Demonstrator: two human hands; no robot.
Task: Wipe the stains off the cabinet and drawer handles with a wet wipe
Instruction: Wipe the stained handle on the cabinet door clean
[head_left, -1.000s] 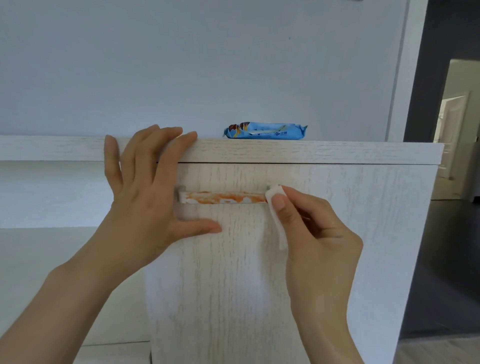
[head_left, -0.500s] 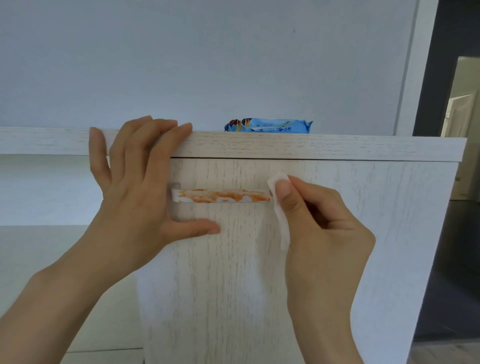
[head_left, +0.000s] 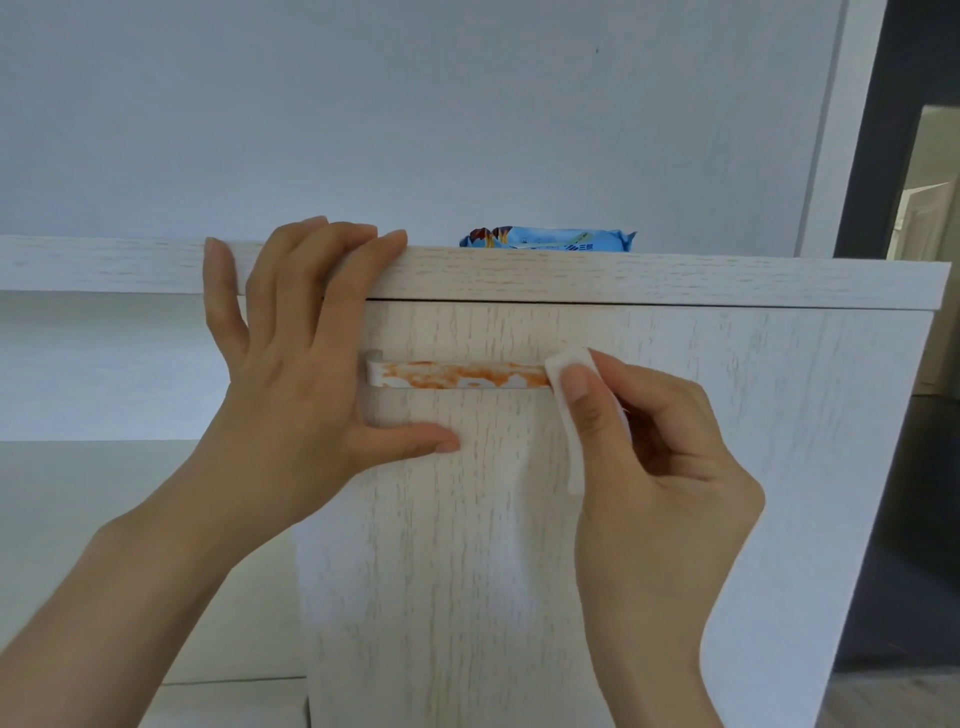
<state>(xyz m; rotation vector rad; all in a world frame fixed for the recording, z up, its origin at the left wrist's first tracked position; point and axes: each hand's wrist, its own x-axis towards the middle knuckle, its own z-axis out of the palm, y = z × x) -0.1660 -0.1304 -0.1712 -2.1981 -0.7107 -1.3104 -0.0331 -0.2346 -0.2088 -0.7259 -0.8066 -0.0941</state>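
A horizontal bar handle (head_left: 460, 376), smeared with orange stains, is fixed to the pale wood cabinet door (head_left: 675, 467). My right hand (head_left: 654, 457) pinches a folded white wet wipe (head_left: 569, 364) and presses it onto the handle's right end, with the wipe's tail hanging down. My left hand (head_left: 296, 374) lies flat against the door's left edge, fingers spread up over the cabinet's top board (head_left: 675, 278), thumb stretched out below the handle. The hand covers the handle's left end.
A blue wet-wipe packet (head_left: 548, 241) lies on the cabinet top against the grey wall. Left of the door is an open shelf recess (head_left: 93, 493). At the right is a dark doorway (head_left: 914, 364) leading to another room.
The view has drifted a little to the left and down, so the cabinet sits higher and further right. Both hands keep their places on the door and the handle's right end.
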